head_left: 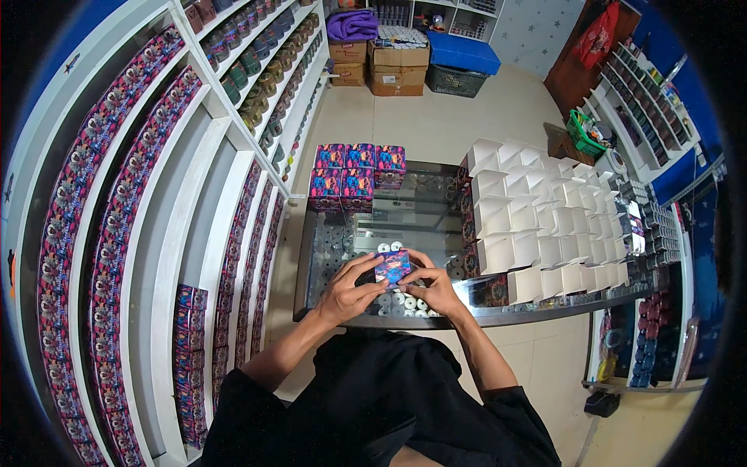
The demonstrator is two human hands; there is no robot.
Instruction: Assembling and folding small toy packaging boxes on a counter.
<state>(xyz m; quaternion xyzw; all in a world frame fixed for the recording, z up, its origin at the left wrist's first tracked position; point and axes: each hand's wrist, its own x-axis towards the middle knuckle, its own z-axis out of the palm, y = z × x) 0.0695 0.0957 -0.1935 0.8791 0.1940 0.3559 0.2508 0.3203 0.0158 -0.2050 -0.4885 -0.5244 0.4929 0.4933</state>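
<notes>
Between my two hands is a small square cardboard box [393, 267] with a blue, pink and orange print, held above the near edge of a glass-topped counter [420, 222]. My left hand [348, 289] grips its left side with bent fingers. On its right side, my right hand [433, 288] presses with thumb and fingers. The printed top of the box faces up and looks closed. Round white-topped pieces [405, 303] lie around and under my hands. Ahead and to the left, several closed printed boxes [342, 183] stand grouped on the counter.
Rows of open boxes with raised white flaps [537, 210] cover the counter's right side. A white shelf rack [148, 257] with stacked printed boxes rises close on my left. Beyond the counter, cardboard cartons [399, 70] and a dark crate [457, 81] stand on the floor.
</notes>
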